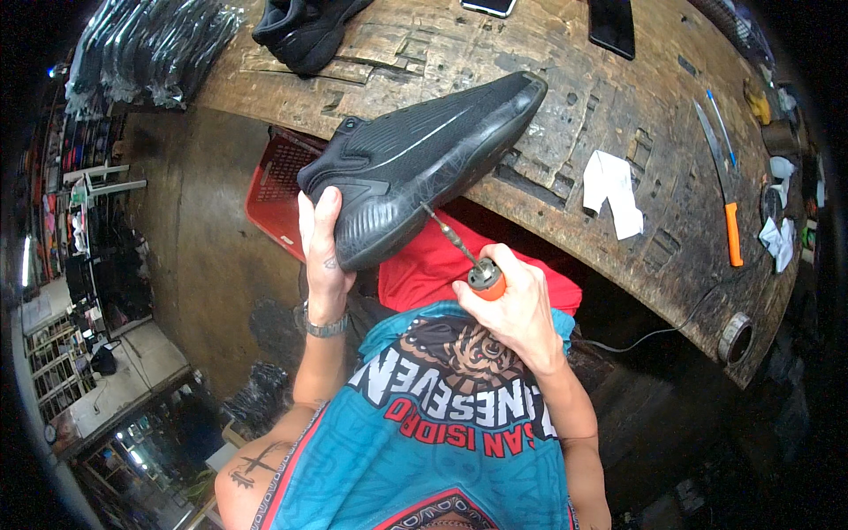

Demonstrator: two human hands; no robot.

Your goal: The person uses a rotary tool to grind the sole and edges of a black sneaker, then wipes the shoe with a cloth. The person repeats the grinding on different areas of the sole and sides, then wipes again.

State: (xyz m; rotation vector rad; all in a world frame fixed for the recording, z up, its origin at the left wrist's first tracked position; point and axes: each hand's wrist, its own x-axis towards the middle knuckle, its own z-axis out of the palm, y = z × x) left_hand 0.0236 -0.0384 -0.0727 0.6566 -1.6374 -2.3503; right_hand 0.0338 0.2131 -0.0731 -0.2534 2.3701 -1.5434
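A black sneaker [433, 159] lies slanted across the near edge of the bench, its toe up toward the right and its heel toward me. My left hand [327, 234] is closed around the heel, thumb along its side. In my right hand [512, 300] is an awl [452, 237] with an orange-red handle and a long metal shank. Its tip meets the side of the sole at about mid-length; whether it has pierced the rubber I cannot tell. My right fingers wrap round the handle.
On the worn wooden bench [565, 132] stand another black shoe [305, 35], two phones [611, 26], white strips [612, 190], an orange-handled knife [730, 203], a blue pen [720, 124] and a round metal ring [736, 338]. A red basket [274, 208] sits under its left edge.
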